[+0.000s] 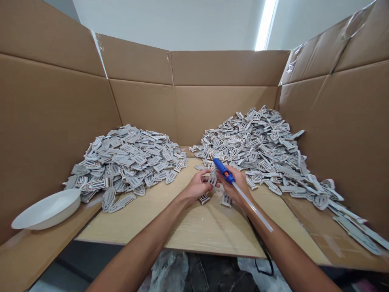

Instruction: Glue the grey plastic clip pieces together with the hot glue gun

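Note:
My left hand (pixel 197 185) pinches a small grey-white cut-out piece (pixel 212 178) with slots in it, held above the tabletop. My right hand (pixel 235 184) is wrapped round a blue glue gun (pixel 224 170), whose nozzle points away from me and to the left. A long clear glue stick (pixel 253 207) sticks out of its back end over my right forearm. The right fingertips are close to the held piece; whether they touch it is hidden. Two more cut-out pieces lie on the table below my hands, one slotted piece (pixel 204 198) and one grey piece (pixel 225 200).
Large heaps of similar pieces stand left (pixel 127 158) and right (pixel 252 142). A white bowl (pixel 45 211) sits at the left edge. Cardboard walls (pixel 225 113) enclose the wooden table (pixel 194 231) at the back and sides. A black cord (pixel 261 239) runs over the front edge.

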Tool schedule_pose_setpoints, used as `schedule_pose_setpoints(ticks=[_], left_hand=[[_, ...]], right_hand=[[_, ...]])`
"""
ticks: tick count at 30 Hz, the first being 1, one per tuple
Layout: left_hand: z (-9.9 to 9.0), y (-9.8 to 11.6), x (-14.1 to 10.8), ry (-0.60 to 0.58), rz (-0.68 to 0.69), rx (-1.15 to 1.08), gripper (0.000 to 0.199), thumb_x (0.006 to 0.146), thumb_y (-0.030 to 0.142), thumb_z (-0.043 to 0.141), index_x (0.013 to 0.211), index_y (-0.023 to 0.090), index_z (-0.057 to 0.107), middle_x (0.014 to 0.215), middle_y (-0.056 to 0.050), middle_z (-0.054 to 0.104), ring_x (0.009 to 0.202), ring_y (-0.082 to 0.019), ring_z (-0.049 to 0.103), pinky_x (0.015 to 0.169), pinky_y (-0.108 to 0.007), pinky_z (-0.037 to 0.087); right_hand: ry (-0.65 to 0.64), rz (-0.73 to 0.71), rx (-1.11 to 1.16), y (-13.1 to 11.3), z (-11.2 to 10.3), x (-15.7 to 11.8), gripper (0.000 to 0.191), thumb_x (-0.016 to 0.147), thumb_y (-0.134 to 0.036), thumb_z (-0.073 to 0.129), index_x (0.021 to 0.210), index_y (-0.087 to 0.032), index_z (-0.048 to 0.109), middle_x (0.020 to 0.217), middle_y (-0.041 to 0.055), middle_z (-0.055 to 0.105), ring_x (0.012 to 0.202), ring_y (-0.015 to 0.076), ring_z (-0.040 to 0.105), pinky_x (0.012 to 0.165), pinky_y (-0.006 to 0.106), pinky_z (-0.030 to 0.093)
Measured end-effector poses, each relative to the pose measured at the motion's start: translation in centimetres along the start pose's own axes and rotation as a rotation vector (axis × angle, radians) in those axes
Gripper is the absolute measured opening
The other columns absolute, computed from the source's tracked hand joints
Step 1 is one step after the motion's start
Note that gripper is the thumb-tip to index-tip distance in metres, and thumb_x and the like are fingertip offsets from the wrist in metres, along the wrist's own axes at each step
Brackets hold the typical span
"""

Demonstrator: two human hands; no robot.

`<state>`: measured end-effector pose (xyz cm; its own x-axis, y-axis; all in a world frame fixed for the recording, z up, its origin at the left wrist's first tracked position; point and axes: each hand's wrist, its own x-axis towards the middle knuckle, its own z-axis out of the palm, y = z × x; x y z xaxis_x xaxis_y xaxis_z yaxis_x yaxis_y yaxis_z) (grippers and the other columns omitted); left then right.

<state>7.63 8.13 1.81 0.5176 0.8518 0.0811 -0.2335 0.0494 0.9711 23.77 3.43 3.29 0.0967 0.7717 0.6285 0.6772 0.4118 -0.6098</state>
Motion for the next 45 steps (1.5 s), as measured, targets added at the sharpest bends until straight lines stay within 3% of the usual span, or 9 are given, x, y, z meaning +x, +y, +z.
schedule_pose_setpoints(ticks=[15,21,25,31,39,45], left_hand=[[0.1,0.1,0.0,0.029,0.039,0.039,0.061,0.052,0.006,0.068,0.112,0.015,0.064,0.075,-0.004,0.073,0.062,-0.016,0.064,0.051,-0.02,0.04],[0.3,-0.2,0.5,0.094,0.073,-0.048,0.047,0.06,0.02,0.079,0.104,0.018,0.062,0.065,0.001,0.067,0.05,-0.013,0.059,0.048,-0.022,0.041],[0.2,0.1,0.7,0.177,0.1,-0.083,0.04,0.063,0.026,0.08,0.096,0.018,0.058,0.069,-0.003,0.071,0.059,-0.017,0.068,0.044,-0.019,0.036],[-0.5,0.7,0.8,0.273,0.179,-0.097,0.041,0.069,0.037,0.082,0.091,0.02,0.051,0.076,-0.006,0.075,0.06,-0.016,0.069,0.043,-0.018,0.038],[-0.5,0.4,1.1,0.286,0.194,-0.083,0.046,0.072,0.038,0.08,0.093,0.023,0.042,0.078,-0.002,0.073,0.064,-0.021,0.075,0.048,-0.023,0.052],[-0.4,0.5,1.0,0.269,0.194,-0.084,0.045,0.071,0.037,0.078,0.094,0.023,0.042,0.081,-0.001,0.072,0.07,-0.024,0.077,0.053,-0.028,0.059]], right_hand=[[-0.048,-0.112,-0.003,0.7,0.7,-0.1,0.019,0.089,-0.036,0.058,0.078,-0.022,0.065,0.078,0.0044,0.067,0.072,0.0211,0.058,0.069,0.028,0.043],[0.006,-0.121,0.016,0.2,0.8,-0.2,0.018,0.089,-0.037,0.061,0.085,-0.022,0.071,0.086,0.0063,0.068,0.077,0.0221,0.06,0.071,0.03,0.045],[0.069,-0.044,0.111,-0.3,0.8,-0.1,0.026,0.087,-0.046,0.067,0.078,-0.022,0.068,0.079,0.0039,0.066,0.074,0.0206,0.058,0.07,0.03,0.045],[-0.066,0.218,0.283,-0.1,0.7,-0.1,0.046,0.084,-0.067,0.063,0.074,-0.023,0.066,0.062,0.0005,0.062,0.059,0.0186,0.057,0.058,0.029,0.043],[-0.171,0.21,0.266,-0.6,0.4,-0.2,0.055,0.085,-0.074,0.053,0.064,-0.023,0.064,0.058,0.0013,0.063,0.056,0.0174,0.058,0.058,0.028,0.044],[-0.174,0.225,0.247,-0.6,0.6,-0.3,0.054,0.087,-0.07,0.052,0.064,-0.022,0.065,0.058,0.0021,0.063,0.055,0.0171,0.056,0.058,0.029,0.043]])
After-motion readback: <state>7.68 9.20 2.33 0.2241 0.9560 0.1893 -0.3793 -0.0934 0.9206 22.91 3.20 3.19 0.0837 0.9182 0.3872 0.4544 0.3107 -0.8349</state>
